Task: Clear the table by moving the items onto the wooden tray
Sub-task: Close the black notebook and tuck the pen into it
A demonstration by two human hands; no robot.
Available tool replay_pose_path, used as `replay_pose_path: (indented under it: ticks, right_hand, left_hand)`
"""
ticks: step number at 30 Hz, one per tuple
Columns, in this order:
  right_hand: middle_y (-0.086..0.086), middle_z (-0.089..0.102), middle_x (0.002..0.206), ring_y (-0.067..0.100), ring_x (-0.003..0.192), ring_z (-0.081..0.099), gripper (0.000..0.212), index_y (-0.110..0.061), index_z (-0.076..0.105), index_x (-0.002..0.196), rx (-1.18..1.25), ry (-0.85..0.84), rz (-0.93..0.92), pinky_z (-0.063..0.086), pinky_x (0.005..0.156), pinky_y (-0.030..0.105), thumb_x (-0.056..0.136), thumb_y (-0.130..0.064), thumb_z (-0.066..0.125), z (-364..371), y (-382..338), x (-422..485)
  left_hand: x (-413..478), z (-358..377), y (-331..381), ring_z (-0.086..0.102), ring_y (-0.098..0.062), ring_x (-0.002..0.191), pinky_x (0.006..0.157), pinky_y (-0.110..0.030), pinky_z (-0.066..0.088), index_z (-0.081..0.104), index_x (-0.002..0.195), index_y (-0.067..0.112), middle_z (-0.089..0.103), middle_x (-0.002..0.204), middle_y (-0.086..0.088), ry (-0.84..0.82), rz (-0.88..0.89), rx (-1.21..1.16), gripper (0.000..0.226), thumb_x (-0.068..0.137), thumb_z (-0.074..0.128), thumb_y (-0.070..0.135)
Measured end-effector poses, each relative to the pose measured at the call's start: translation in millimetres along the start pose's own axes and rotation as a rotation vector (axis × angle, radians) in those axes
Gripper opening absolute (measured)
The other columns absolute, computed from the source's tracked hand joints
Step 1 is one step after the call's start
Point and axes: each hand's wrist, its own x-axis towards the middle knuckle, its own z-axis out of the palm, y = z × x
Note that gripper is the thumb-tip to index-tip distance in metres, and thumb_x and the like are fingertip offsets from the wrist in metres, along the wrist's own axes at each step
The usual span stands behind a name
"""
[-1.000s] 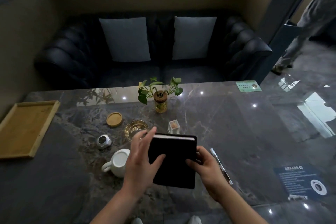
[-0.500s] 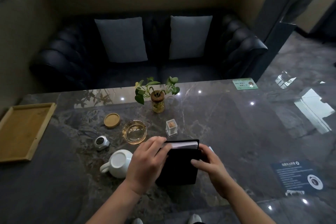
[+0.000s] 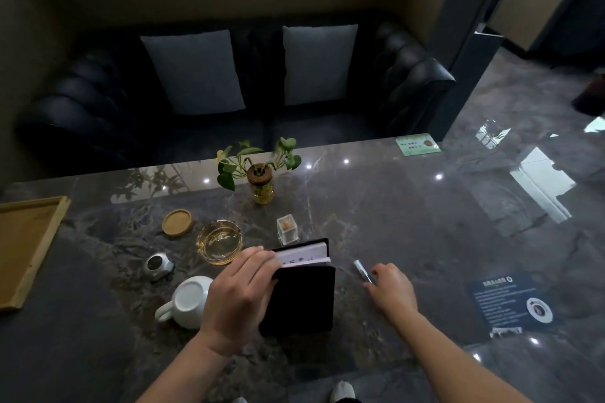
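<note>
A black notebook (image 3: pixel 302 294) stands on the marble table near the front, its white pages showing at the top. My left hand (image 3: pixel 240 298) grips its left edge. My right hand (image 3: pixel 393 288) lies on the table to the right of it, fingers on a silver pen (image 3: pixel 361 269). The wooden tray (image 3: pixel 26 245) lies at the far left edge with nothing on it. A white cup (image 3: pixel 188 301), a glass ashtray (image 3: pixel 220 242), a wooden coaster (image 3: pixel 177 222), a small silver device (image 3: pixel 158 267) and a clear cube (image 3: pixel 287 230) sit around the notebook.
A small plant in a yellow jar (image 3: pixel 262 181) stands behind the items. A green card (image 3: pixel 417 144) lies at the far right corner and a dark blue card (image 3: pixel 512 303) at the right. A black sofa (image 3: pixel 229 91) with two grey cushions lies beyond the table.
My right hand has let go of the notebook and moved right onto the pen. My left hand keeps hold of the notebook, which now stands more upright.
</note>
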Motion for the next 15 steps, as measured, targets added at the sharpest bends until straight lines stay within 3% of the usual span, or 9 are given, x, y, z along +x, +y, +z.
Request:
replay_pose_path:
  ticks: [9,12,15]
  right_hand:
    - [0.008,0.069,0.108,0.029,0.105,0.063,0.019,-0.017,0.071,0.103,0.063,-0.031,0.043,0.047,0.081,0.032,0.085,-0.022,0.066,4,4,5]
    - [0.002,0.075,0.1,0.023,0.096,0.068,0.02,-0.02,0.075,0.102,0.305,0.003,0.097,0.048,0.074,0.028,0.083,-0.021,0.071,0,-2,3]
    - [0.003,0.075,0.087,0.016,0.074,0.069,0.019,-0.01,0.074,0.102,0.698,0.04,0.115,0.058,0.066,0.032,0.083,-0.011,0.076,-12,-16,-3]
  left_hand:
    - [-3,3,-3,0.06,-0.022,0.117,0.1,-0.034,0.049,0.068,0.112,0.013,0.068,0.117,-0.002,0.001,-0.03,-0.028,0.023,0.09,0.066,0.016]
    - [-2,4,-5,0.059,-0.022,0.118,0.102,-0.032,0.047,0.068,0.112,0.013,0.068,0.117,-0.002,-0.002,-0.028,-0.034,0.023,0.09,0.065,0.016]
    - [-3,5,-6,0.058,-0.021,0.119,0.102,-0.032,0.047,0.067,0.114,0.014,0.068,0.118,-0.002,-0.006,-0.036,-0.044,0.025,0.089,0.065,0.016]
